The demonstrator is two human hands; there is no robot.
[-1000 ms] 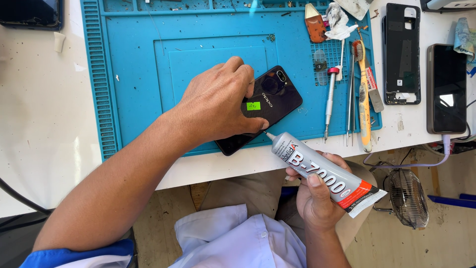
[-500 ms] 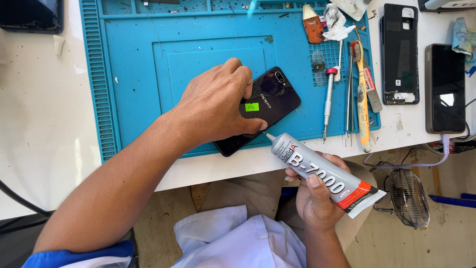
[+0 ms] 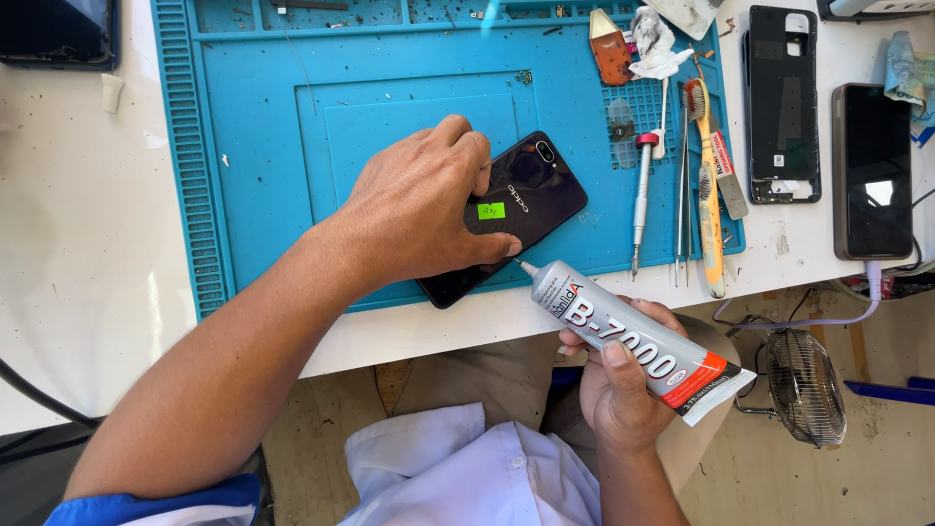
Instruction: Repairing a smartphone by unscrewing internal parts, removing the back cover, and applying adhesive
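Mat: our blue work mat (image 3: 263, 146) covers the white table (image 3: 78, 244).
Left hand: our left hand (image 3: 419, 209) lies flat on the phone, fingers together, pressing down.
Phone: the black phone (image 3: 531, 190) rests tilted, back up, near the mat's front edge.
Right hand: our right hand (image 3: 618, 385) is clamped around the glue tube (image 3: 633, 341), its nozzle just beside the phone's edge.
Tools: a screwdriver (image 3: 641, 200), tweezers (image 3: 682, 185) and a toothbrush (image 3: 706, 185) lie to the right.

white workbench (image 3: 88, 244) carrying a blue repair mat (image 3: 263, 146), a black phone frame (image 3: 782, 102) and a dark phone (image 3: 872, 170) on a cable, crumpled cloth (image 3: 906, 68) at the far edge
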